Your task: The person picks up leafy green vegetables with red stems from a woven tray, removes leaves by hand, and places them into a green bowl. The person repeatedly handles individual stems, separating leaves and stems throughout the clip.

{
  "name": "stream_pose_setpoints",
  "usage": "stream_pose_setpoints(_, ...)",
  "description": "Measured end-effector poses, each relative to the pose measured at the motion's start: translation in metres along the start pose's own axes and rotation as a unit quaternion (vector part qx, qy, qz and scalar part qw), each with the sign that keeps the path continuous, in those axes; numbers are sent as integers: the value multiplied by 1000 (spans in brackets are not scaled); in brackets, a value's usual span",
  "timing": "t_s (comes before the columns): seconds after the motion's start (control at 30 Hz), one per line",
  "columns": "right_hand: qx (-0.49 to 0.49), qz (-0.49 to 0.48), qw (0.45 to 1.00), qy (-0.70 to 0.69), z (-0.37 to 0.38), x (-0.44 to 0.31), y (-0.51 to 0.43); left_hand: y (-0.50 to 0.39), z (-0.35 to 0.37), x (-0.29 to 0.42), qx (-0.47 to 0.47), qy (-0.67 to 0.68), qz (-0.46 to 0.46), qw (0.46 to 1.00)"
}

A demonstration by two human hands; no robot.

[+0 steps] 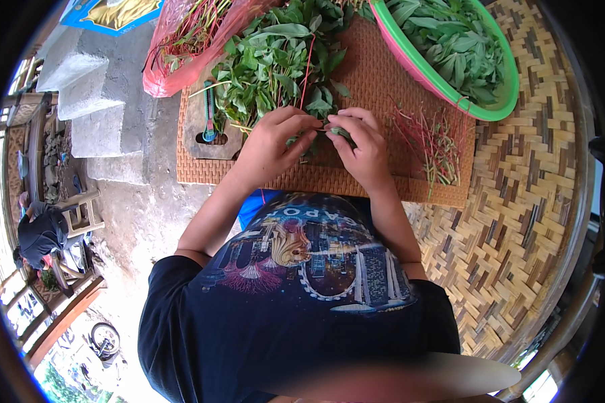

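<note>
My left hand [282, 138] and my right hand [358, 138] meet over the near part of a brown woven-pattern table [368, 65]. Between their fingertips runs a thin reddish stem, and a green leaf shows under the right fingers. Just beyond my hands lies a heap of leafy green sprigs [277, 65], some with red stems. Bare red and green stems [438, 146] lie in a loose pile right of my right hand. A green-rimmed basket [509, 90] with a pink side holds loose leaves at the upper right.
On the left of the table is a wooden board [196, 118] with a knife [209, 111] that has a blue-tipped handle. A pink plastic bag [159, 83] of stems lies above it. Woven bamboo matting [519, 176] extends right. Another person [43, 229] sits far left, near concrete steps [101, 126].
</note>
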State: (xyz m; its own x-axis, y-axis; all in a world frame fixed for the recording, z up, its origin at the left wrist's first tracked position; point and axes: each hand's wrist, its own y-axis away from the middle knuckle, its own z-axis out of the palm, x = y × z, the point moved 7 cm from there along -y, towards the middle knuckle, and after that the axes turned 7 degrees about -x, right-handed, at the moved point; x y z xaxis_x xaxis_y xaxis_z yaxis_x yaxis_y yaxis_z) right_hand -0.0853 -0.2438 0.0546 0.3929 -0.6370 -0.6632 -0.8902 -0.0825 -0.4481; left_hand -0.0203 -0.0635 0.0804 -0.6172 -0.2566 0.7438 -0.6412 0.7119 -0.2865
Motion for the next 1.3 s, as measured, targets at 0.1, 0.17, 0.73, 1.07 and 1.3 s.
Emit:
stream_pose_setpoints(0.1, 10, 22, 998, -49, -3, -2, 2, 2, -2, 11, -2, -33, 11, 999)
stream_pose_setpoints(0.17, -2, 9, 998, -61, -5, -7, 1, 2, -4, 16, -13, -85, 25, 996)
stream_pose_setpoints(0.73, -56, 86, 982, -161, 2, -9, 3, 2, -10, 14, -2, -58, 34, 998)
stream_pose_setpoints(1.07, -167, 263, 860, -404, 36, 22, 25, 1, 0, 15, -6, -106, 63, 992)
stream_pose_setpoints(1.3, -133, 248, 865, -415, 30, 19, 30, -2, 8, 16, -19, -87, 53, 995)
